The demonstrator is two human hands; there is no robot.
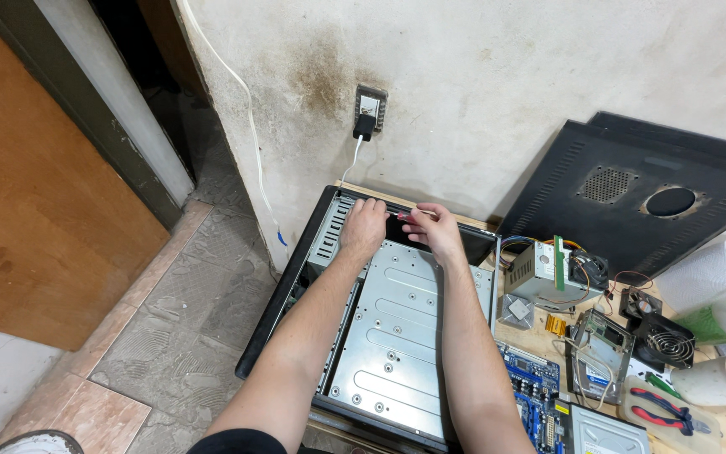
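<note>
- The open computer case (397, 336) lies flat under my fingers, its far edge close to the wall (481, 84); I see little room beyond them.
- A black side panel (640, 202) leans on that wall, well right of my fingers.
- The desk (539, 340) right of the case is crowded with a power supply (539, 271) and motherboard (527, 387).
- My left hand (364, 229) rests on the case's far edge, fingers curled together.
- My right hand (436, 231) pinches a red-handled screwdriver (403, 216), just beside the left fingers.
</note>
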